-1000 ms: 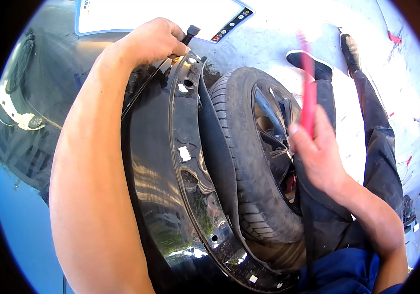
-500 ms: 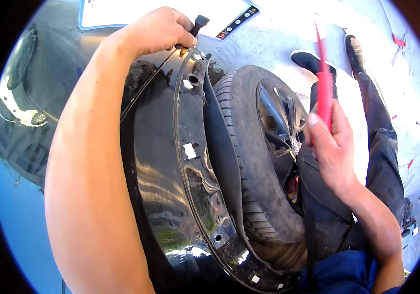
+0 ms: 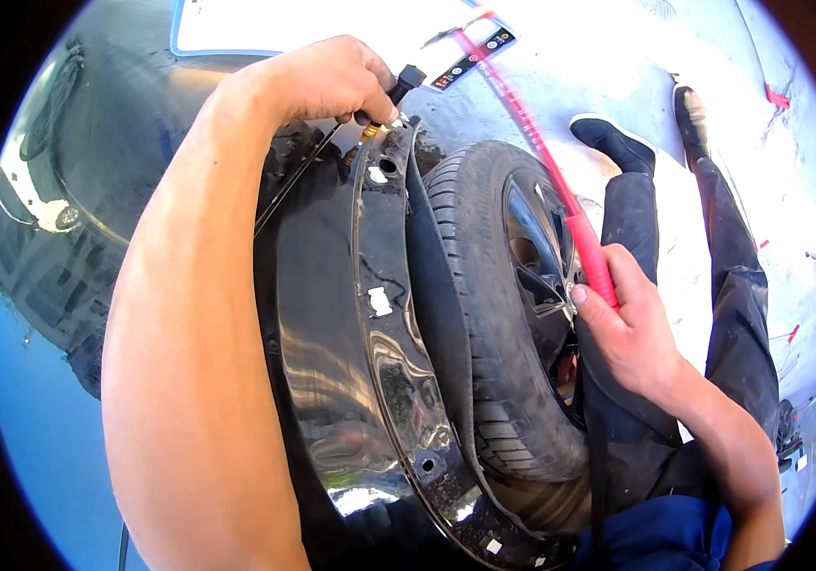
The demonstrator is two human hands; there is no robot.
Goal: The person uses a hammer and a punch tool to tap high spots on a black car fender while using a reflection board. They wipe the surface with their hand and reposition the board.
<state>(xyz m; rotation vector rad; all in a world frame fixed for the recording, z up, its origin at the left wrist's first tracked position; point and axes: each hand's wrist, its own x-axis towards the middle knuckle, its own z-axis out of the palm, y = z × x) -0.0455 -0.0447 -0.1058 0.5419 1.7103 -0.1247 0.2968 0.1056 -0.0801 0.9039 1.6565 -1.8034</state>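
Note:
My left hand point(image 3: 346, 81) is closed around a short black punch-like tool point(image 3: 406, 84) with a blocky flared end. Its brassy lower tip point(image 3: 368, 131) meets the far end of the black fender point(image 3: 318, 314), or just beside it; contact cannot be made out. In my right hand point(image 3: 632, 328) is the red grip of a slim hammer point(image 3: 591, 257). The hammer slants up and left over the wheel point(image 3: 541, 247), its shaft smeared by motion. Its small head point(image 3: 460, 33) is up near the black tool, apart from it. My left fingertips are partly hidden.
A bright white panel light with a blue frame point(image 3: 279, 52) stands beyond the fender. The tyre point(image 3: 470, 285) is just right of the wheel-arch lip. My outstretched legs point(image 3: 741, 295) lie at the right on pale ground. A red object point(image 3: 776, 97) lies far right.
The hammer has swung down and left, from upright to slanting toward the black tool. My right hand is slightly lower. The whole view has shifted a little; my left hand keeps its grip.

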